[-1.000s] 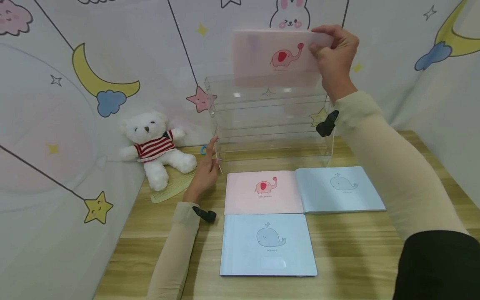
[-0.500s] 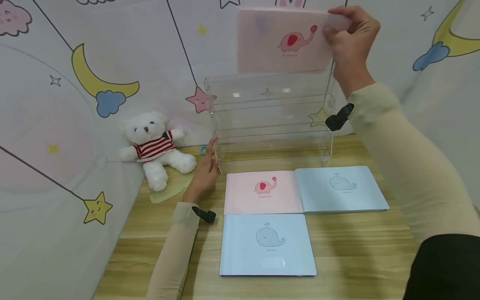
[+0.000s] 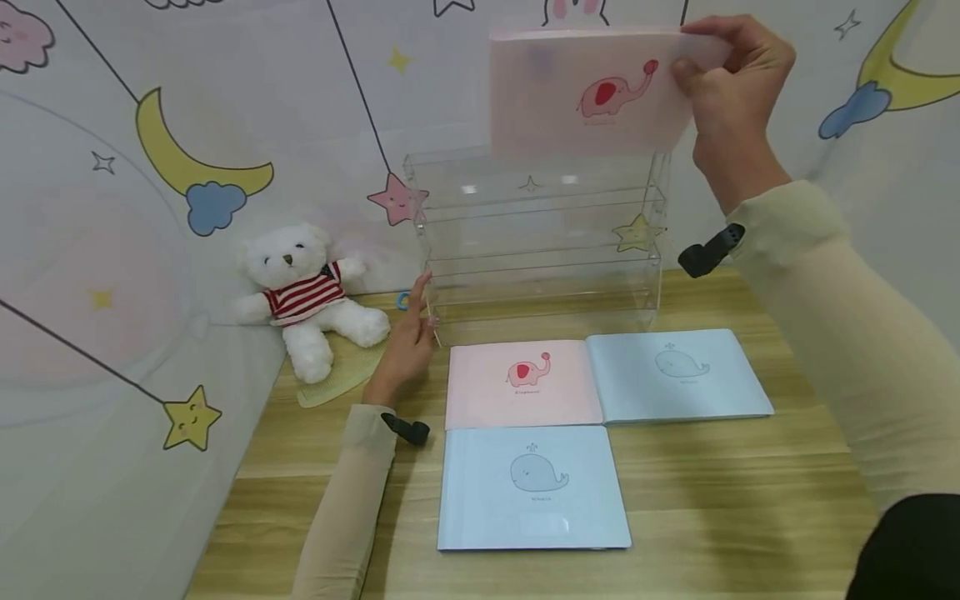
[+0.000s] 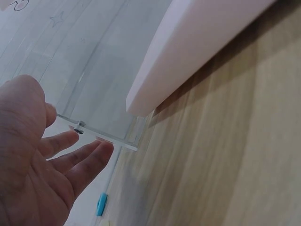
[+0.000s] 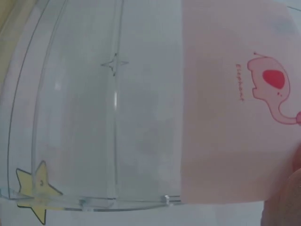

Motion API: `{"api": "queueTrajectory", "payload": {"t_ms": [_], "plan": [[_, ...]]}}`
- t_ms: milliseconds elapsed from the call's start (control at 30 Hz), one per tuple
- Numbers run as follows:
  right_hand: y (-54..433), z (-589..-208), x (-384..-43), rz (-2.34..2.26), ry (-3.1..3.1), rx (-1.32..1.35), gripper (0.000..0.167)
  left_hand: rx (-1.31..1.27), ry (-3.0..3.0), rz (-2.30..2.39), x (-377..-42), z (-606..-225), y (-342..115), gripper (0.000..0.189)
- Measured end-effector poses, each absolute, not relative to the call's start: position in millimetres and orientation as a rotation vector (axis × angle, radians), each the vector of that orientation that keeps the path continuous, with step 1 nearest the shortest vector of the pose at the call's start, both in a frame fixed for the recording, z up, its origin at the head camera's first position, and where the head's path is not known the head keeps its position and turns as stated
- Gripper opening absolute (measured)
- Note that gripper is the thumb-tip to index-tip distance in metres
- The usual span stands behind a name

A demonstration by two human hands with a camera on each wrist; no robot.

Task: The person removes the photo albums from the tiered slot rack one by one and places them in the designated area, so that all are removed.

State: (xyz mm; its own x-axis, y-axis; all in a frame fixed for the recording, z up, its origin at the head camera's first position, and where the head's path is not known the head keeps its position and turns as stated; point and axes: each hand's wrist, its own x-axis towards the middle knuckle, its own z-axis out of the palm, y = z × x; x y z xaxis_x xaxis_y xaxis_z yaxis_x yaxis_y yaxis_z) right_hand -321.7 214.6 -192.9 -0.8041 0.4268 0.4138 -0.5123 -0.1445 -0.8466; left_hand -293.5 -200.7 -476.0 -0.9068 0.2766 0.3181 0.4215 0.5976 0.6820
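My right hand (image 3: 738,100) pinches the right end of a pink book (image 3: 540,100) with an elephant on its cover, raised at the top of a clear acrylic rack (image 3: 540,242). In the right wrist view the lower edge of this pink book (image 5: 225,155) overlaps the rack's top part. Down at the rack's left side, my left hand (image 3: 405,346) has its fingers extended against the clear side panel. The left wrist view shows those fingertips (image 4: 101,153) right at the panel's edge, beside a small metal screw (image 4: 79,127).
In front of the rack lie a second pink elephant book (image 3: 480,383), a blue whale book (image 3: 637,383) to its right and another blue whale book (image 3: 487,500) nearer. A white teddy bear (image 3: 303,287) sits at the left by a yellow-green mat (image 3: 337,375). A patterned curtain (image 3: 315,67) hangs behind.
My right hand has carried the pink book up and to the right, then slightly lower again over the rack. The left hand stays at the rack's side.
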Motion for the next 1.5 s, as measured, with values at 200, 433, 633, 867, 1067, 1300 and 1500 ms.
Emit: {"api": "queueTrajectory", "payload": {"t_ms": [200, 433, 633, 867, 1067, 1300, 1500], "plan": [[226.5, -209.6, -310.9, 2.010, -1.515, 0.094, 0.024, -0.567, -2.678, -1.189, -293.8, -476.2, -202.0, 0.073], [242.1, -219.8, -299.0, 2.068, -1.479, 0.045, 0.026, -0.562, -2.689, -1.173, -292.2, -475.9, -202.1, 0.072], [252.5, -227.3, -286.1, 2.111, -1.475, -0.011, 0.028, -0.548, -2.689, -1.187, -290.7, -473.7, -202.3, 0.074], [267.0, -243.5, -261.9, 2.104, -1.494, -0.006, 0.031, -0.556, -2.681, -1.184, -290.3, -474.3, -201.4, 0.073], [283.0, -263.0, -237.0, 2.100, -1.456, -0.004, 0.033, -0.575, -2.674, -1.173, -292.4, -476.0, -200.2, 0.073], [295.5, -284.4, -208.4, 2.120, -1.417, -0.033, 0.036, -0.561, -2.688, -1.184, -291.5, -474.8, -200.3, 0.073], [306.8, -305.0, -183.3, 2.113, -1.422, -0.060, 0.032, -0.558, -2.681, -1.195, -291.5, -475.3, -199.9, 0.074]]}}
